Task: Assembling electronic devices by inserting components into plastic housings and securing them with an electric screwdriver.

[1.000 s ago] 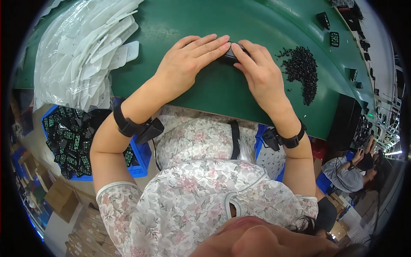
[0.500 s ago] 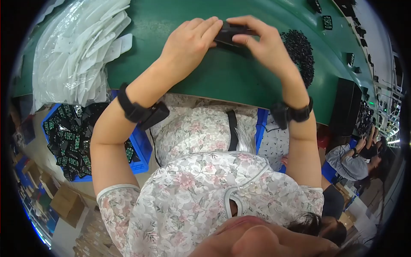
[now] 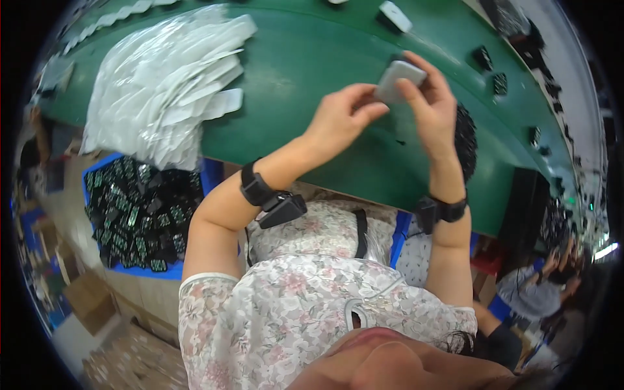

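Observation:
Over the green table, my right hand grips a small rounded rectangular casing, its thumb on the light grey face and its fingers behind. The casing is tilted, and a dark part shows at its far edge. My left hand is at the casing's left side, thumb and forefinger apart; whether the fingertips touch its edge is unclear. A tiny black piece lies on the table below the hands. Beside my right wrist is a pile of small black parts, partly hidden by that hand.
At left, a clear bag of flat white pieces lies on the green table. Below it stands a blue crate full of dark circuit-board units. A white box-shaped piece and several black units sit farther back. Another person is at right.
My hands have moved right with the casing, and its light grey face now shows instead of a dark one. My left hand has loosened from over it. The whole view has shifted.

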Available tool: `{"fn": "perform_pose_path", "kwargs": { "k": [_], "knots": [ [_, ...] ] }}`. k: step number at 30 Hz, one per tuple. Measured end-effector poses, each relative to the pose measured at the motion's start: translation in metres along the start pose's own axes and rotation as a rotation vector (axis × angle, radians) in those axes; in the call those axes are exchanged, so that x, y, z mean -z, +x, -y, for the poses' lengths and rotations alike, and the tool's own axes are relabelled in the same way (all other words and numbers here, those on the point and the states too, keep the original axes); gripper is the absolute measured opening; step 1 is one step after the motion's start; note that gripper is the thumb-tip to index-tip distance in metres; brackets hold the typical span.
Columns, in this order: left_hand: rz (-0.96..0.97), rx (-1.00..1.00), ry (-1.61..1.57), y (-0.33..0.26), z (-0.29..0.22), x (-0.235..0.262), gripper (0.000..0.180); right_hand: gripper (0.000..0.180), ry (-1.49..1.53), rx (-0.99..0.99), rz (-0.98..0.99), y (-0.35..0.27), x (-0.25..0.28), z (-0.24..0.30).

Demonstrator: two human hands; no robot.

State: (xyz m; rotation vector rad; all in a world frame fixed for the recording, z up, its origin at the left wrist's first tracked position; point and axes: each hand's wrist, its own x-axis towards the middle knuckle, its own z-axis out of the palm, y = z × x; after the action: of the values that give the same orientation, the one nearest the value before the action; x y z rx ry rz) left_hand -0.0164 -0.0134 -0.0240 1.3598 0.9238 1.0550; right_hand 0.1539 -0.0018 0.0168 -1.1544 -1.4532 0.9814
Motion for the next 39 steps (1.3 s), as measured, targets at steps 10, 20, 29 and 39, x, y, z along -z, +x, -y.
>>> {"fn": "perform_pose_path", "kwargs": {
  "k": [10,20,29,39],
  "knots": [
    [-0.150,-0.269,1.485,-0.066,-0.054,0.106,0.050,0.030,-0.320,-0.056,0.012,0.099,0.098,-0.030],
    [-0.171,-0.397,1.700,-0.067,-0.041,0.138,0.030,0.036,-0.446,-0.185,0.089,0.142,0.129,-0.063],
    [-0.161,-0.576,1.537,-0.029,-0.049,0.096,0.018,0.022,-0.573,0.023,-0.328,0.111,0.151,-0.039],
    [0.145,-0.608,1.081,-0.012,-0.016,0.045,0.025,0.016,-1.001,0.028,-0.191,-0.005,0.145,-0.005]
  ]
}}
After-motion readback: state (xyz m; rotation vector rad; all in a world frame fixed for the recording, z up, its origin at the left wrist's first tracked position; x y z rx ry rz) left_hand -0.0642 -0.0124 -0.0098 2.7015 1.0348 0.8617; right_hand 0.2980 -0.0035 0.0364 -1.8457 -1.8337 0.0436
